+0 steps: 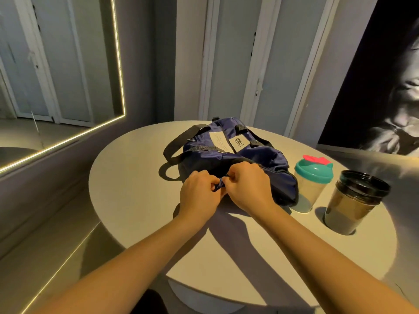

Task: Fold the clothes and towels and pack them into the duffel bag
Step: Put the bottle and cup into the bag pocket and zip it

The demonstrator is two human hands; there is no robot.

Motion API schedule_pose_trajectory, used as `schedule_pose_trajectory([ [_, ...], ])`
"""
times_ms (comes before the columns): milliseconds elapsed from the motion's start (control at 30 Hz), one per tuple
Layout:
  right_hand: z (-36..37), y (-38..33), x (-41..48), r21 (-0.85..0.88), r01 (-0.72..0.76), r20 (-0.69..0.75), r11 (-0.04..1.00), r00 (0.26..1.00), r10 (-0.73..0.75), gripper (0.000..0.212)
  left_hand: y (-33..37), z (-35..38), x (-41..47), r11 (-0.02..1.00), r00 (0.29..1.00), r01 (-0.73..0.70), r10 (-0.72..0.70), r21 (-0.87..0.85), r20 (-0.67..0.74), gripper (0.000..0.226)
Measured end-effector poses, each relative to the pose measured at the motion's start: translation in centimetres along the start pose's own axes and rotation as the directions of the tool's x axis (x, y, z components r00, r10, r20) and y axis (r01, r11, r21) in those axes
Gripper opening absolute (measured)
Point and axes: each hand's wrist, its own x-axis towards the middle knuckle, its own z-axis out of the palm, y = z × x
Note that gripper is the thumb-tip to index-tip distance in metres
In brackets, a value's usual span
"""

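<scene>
our left hand (199, 189) and right hand (248, 186), both curled, pinching the near end of the duffel bag (260, 160) | bag slumped mid-tabletop (136, 177) | our guess: light, floppy, slick nylon, so grab the strap (181, 137) or zip end, not loose cloth

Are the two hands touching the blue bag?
Touching. The head view shows the left hand and the right hand both pinching the near edge of the blue bag with curled fingers.
</scene>
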Motion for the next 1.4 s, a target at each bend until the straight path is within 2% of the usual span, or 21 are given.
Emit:
schedule_pose_trajectory([
  [100,-0.7,-0.1,0.2,0.02,0.028,0.006,0.999,1.0,-0.028,0.015,0.1,1.0,0.5,1.0,1.0,0.011,-0.011,0.006,-0.025,0.023],
  [233,-1.3,-0.3,0.7,-0.225,0.201,0.035,0.953,0.979,-0.199,0.021,0.4,1.4,0.5,1.0,0.999,-0.025,0.025,0.0,-0.025,0.014],
  [300,-2.0,-0.5,1.0,-0.284,0.205,0.01,0.936,0.977,-0.211,0.022,-0.3,1.2,-0.3,0.999,0.999,-0.045,0.044,-0.015,-0.003,0.011],
  [367,-3.3,-0.7,1.5,-0.274,0.155,-0.08,0.949,0.98,-0.183,0.02,-1.7,1.1,-1.5,0.998,0.998,-0.056,0.056,-0.01,0.015,0.021],
  [433,-4.8,-0.5,2.0,-0.188,0.071,-0.217,0.98,0.97,-0.112,0.015,-3.3,0.3,-2.6,0.999,0.999,-0.047,0.047,0.0,0.007,0.024],
  [500,-5.6,0.2,2.3,-0.014,-0.057,-0.28,0.998,0.959,0.051,0.02,-4.4,-1.2,-2.6,0.998,1.0,-0.02,0.019,0.056,0.018,0.022],
  [600,-5.1,1.5,2.2,0.28,-0.168,-0.225,0.945,0.946,0.235,0.035,-4.1,-3.8,-1.5,0.984,0.986,-0.024,-0.006,0.179,0.169,0.023],
  [667,-4.6,1.4,1.9,0.408,-0.172,-0.178,0.897,0.949,0.262,0.032,-2.5,-5.1,-0.7,0.987,0.983,-0.13,0.116,0.091,0.145,0.026],
  [767,-4.4,0.7,1.6,0.531,-0.156,-0.119,0.833,0.959,0.256,0.025,1.1,-4.9,0.1,0.962,0.963,-0.27,0.268,-0.052,-0.041,0.043],
  [833,-4.4,0.6,1.3,0.558,-0.161,-0.08,0.814,0.966,0.247,0.024,3.2,-4.4,0.7,0.949,0.944,-0.316,0.315,0.004,-0.099,0.03],
  [900,-4.7,1.3,0.7,0.558,-0.177,-0.074,0.81,0.963,0.261,0.024,4.0,-4.2,0.8,0.941,0.936,-0.333,0.338,0.063,-0.102,0.018],
  [1033,-5.4,6.0,-1.3,0.633,-0.264,-0.085,0.728,0.911,0.404,0.025,3.2,-5.5,-0.6,0.933,0.93,-0.359,0.356,-0.012,-0.091,0.01],
  [1100,-4.8,8.9,-2.9,0.68,-0.326,-0.055,0.657,0.871,0.489,0.028,2.8,-6.3,-1.8,0.912,0.914,-0.406,0.406,-0.054,-0.016,0.01],
  [1200,-2.9,12.2,-5.1,0.704,-0.428,0.024,0.567,0.812,0.583,0.031,2.9,-7.5,-3.0,0.901,0.892,-0.395,0.422,-0.177,0.158,0.011],
  [1333,0.1,15.0,-7.1,0.608,-0.551,0.095,0.572,0.766,0.636,0.038,3.7,-8.3,-4.3,0.869,0.829,-0.369,0.468,-0.33,0.305,0.012],
  [1400,1.4,15.8,-7.7,0.54,-0.602,0.122,0.589,0.748,0.653,0.04,4.0,-8.7,-4.7,0.883,0.775,-0.337,0.458,-0.328,0.436,0.014],
])
